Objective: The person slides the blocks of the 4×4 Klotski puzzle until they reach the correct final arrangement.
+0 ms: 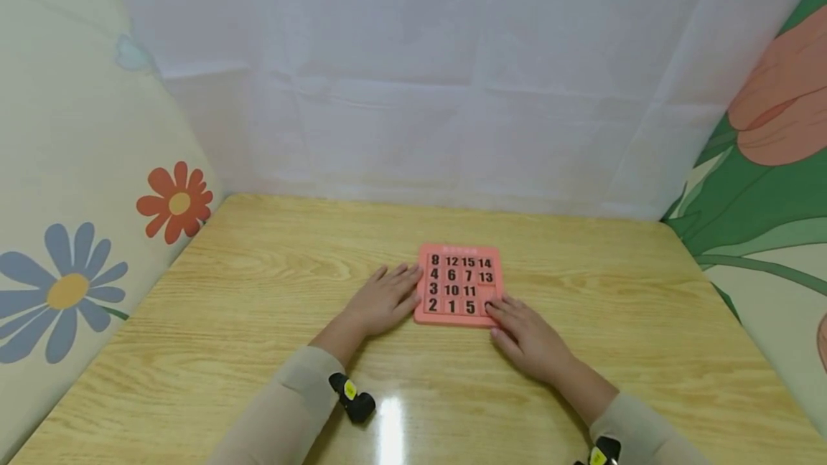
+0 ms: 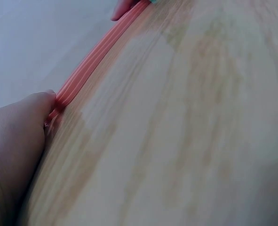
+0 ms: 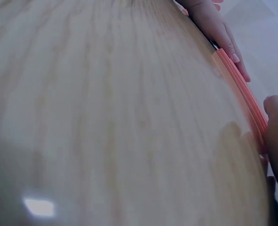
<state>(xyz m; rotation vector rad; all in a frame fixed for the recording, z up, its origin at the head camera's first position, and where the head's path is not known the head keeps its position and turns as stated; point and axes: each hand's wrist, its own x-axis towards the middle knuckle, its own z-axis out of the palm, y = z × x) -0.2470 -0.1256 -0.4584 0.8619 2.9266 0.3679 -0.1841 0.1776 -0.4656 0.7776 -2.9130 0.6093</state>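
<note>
A pink sliding number puzzle (image 1: 460,250) lies flat on the table, its black-numbered tiles in rows. The third row's right-hand slot holds no tile. My left hand (image 1: 386,300) lies along the puzzle's left side, fingers extended and touching its edge. At the lower right corner, fingers of my right hand (image 1: 533,339) press on the tile there and partly hide its number. In the left wrist view, the puzzle's side (image 2: 89,63) shows edge-on beside the left thumb. The right wrist view shows the frame's edge (image 3: 242,89) between both hands.
The wood-grain table (image 1: 258,264) is bounded by a white cloth (image 1: 388,92) at the back. Flower-patterned cloths stand at the left (image 1: 64,128) and right (image 1: 775,199). A black wrist camera (image 1: 354,399) sits at the left sleeve.
</note>
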